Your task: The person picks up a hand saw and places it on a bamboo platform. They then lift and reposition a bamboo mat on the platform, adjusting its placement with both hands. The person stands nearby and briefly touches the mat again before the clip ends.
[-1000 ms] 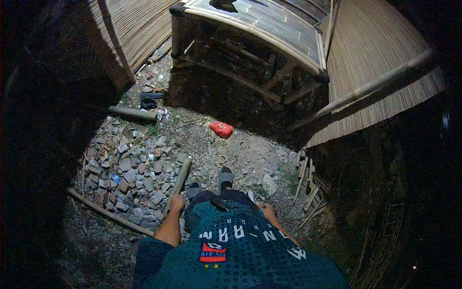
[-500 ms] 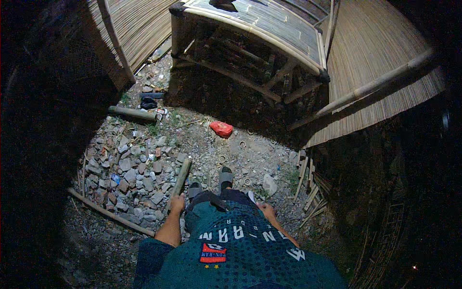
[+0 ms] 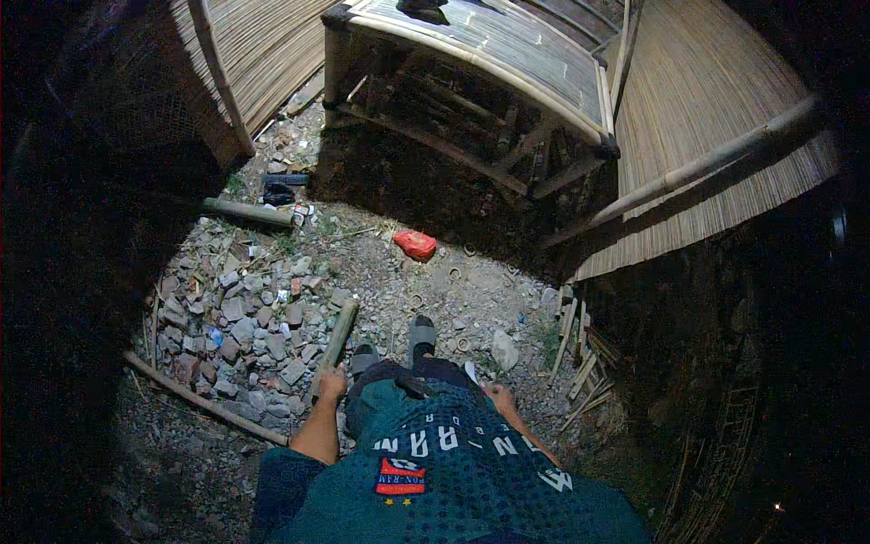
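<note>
My left hand (image 3: 332,383) is closed round a short, thick bamboo pole (image 3: 339,334), which slants up and away beside my left foot, over the edge of the rubble. On the other side of my lap, my right hand (image 3: 497,395) is closed, partly hidden by my shirt. A pale, narrow, blade-like thing (image 3: 470,371) sticks out just ahead of it, seemingly held in that hand; its handle cannot be seen. Beyond my sandalled feet (image 3: 421,334), a crumpled red plastic bag (image 3: 415,245) lies on the gravel.
Broken bricks and stones (image 3: 237,335) cover the ground at left, bordered by a long bamboo pole (image 3: 204,401). Another bamboo length (image 3: 249,213) lies farther off. Ahead stands a bamboo bench (image 3: 471,56). Split bamboo pieces (image 3: 589,376) are heaped at right, below a slatted bamboo screen (image 3: 716,145).
The view has shifted very slightly. Both hands and the bamboo pole keep almost the same places.
</note>
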`<state>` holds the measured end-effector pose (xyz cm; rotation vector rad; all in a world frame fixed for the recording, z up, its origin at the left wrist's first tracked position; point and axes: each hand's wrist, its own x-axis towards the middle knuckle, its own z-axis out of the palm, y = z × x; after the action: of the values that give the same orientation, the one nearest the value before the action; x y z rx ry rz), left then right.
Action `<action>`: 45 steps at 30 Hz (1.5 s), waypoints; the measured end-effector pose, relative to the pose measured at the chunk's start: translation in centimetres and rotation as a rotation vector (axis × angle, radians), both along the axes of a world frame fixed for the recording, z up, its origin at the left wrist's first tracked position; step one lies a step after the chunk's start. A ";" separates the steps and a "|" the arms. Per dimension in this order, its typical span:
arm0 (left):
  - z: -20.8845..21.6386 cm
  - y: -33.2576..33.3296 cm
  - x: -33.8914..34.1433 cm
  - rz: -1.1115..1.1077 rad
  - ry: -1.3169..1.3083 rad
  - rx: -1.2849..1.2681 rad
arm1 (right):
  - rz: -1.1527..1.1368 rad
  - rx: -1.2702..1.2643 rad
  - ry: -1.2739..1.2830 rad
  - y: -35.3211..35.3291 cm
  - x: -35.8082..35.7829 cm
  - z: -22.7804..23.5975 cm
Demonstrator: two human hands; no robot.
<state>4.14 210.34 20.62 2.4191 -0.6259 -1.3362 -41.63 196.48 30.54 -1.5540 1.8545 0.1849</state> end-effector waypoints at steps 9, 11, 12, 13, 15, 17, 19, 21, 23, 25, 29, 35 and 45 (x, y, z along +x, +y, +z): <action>-0.4 -0.1 -0.2 0.035 0.021 0.017 | 0.144 0.096 0.060 -0.3 -1.5 -1.8; 0.1 -0.3 -0.3 0.013 -0.003 0.044 | 0.148 0.033 -0.027 0.2 -2.2 -2.7; 0.4 -0.5 -0.3 0.003 -0.017 0.060 | 0.218 0.011 0.011 0.3 -2.3 -2.9; 0.8 -0.7 -0.3 -0.003 -0.026 0.067 | 0.288 -0.011 0.049 0.4 -2.4 -3.1; 1.0 -0.8 -0.3 -0.014 -0.042 0.082 | 0.336 -0.047 0.116 0.9 -3.1 -4.0; -0.8 -0.3 0.1 -0.121 -0.051 0.078 | 0.302 -0.079 0.168 1.0 -3.5 -5.2; -1.7 -0.2 0.2 -0.176 -0.057 0.070 | 0.399 0.034 0.169 0.8 -4.3 -5.9; -1.1 -0.4 0.3 -0.164 -0.067 0.065 | 0.410 0.045 0.140 0.5 -3.8 -5.7; 0.1 -0.9 0.2 -0.049 -0.037 0.107 | 0.407 0.045 0.117 0.6 -3.6 -5.3; 1.2 -1.0 -0.1 0.006 -0.039 0.112 | 0.410 0.037 0.105 0.6 -3.6 -5.2; 3.5 -1.6 0.2 0.022 0.030 0.084 | 0.395 0.024 0.060 0.5 -4.3 -5.7; 3.2 -1.4 0.3 -0.014 -0.029 0.055 | 0.351 0.091 0.084 -0.2 -1.9 -3.0; -1.2 0.1 -0.2 -0.288 -0.246 -0.005 | 0.650 0.086 0.166 -0.7 -1.6 -1.9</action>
<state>3.97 210.48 19.40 2.5857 -1.0749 -1.1388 -43.19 195.75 28.63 -2.0801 1.3704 0.6930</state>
